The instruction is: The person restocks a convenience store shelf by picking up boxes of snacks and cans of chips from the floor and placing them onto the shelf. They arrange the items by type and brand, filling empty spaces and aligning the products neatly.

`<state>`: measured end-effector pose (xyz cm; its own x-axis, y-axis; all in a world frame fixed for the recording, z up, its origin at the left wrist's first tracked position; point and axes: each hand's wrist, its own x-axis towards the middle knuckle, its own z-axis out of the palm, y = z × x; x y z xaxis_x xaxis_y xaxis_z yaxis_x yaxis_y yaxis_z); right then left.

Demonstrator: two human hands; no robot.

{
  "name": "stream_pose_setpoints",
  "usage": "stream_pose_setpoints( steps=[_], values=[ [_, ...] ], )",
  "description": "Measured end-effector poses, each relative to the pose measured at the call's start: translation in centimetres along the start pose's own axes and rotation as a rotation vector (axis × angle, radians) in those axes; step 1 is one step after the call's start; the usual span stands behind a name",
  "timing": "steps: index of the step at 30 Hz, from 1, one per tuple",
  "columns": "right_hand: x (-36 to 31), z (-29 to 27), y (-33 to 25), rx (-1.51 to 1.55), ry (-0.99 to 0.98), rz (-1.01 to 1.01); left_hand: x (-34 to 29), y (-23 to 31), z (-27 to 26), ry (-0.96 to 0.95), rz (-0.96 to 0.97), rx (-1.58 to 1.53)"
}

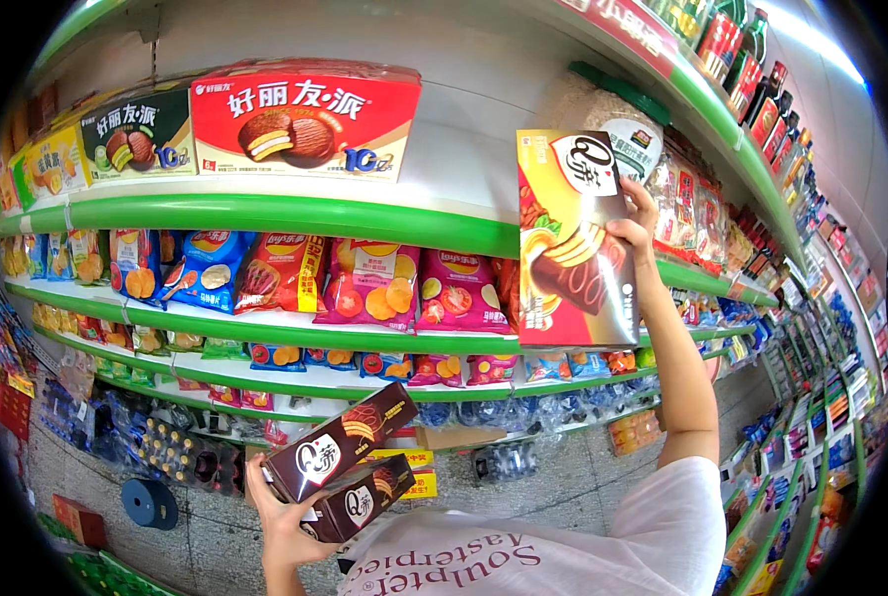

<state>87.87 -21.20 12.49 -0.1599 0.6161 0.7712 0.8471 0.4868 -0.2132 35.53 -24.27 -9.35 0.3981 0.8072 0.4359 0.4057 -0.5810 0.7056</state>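
Observation:
My right hand is raised and closed on the side of a large cake box, yellow and dark brown with a picture of chocolate-coated cakes. The box stands upright in front of the green shelf edge and hides part of it. Lower down, my left hand grips two small dark brown cake boxes, stacked and tilted up to the right. The upper brown box overlaps the lower brown box. Both are well below the top shelf, near my white shirt.
Red pie boxes and a dark green pie box line the shelf's left side. A green-lidded jar stands behind the large box. Chip bags fill the shelf below. A blue round object sits on the floor.

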Motion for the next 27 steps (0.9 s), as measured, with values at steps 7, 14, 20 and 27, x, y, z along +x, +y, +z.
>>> stream_pose_setpoints(
  steps=[7, 14, 20, 27],
  values=[
    [2.2, -1.3, -4.7, -0.416, -0.115, -0.266, -0.6, 2.7, 1.9, -0.004, 0.003, 0.043],
    [13.3, -2.7, -5.6, -0.457, -0.502, -0.423, -1.2, 4.8, 2.3, -0.014, -0.038, 0.096],
    [19.9, 0.5, -6.5, -0.366, -0.986, -0.006, -1.7, 5.4, 2.8, 0.057, -0.010, 0.097],
    [23.0, 1.4, -6.3, 0.221, -1.050, 0.736, -2.7, 4.8, 3.1, 0.102, -0.072, 0.087]
  ],
)
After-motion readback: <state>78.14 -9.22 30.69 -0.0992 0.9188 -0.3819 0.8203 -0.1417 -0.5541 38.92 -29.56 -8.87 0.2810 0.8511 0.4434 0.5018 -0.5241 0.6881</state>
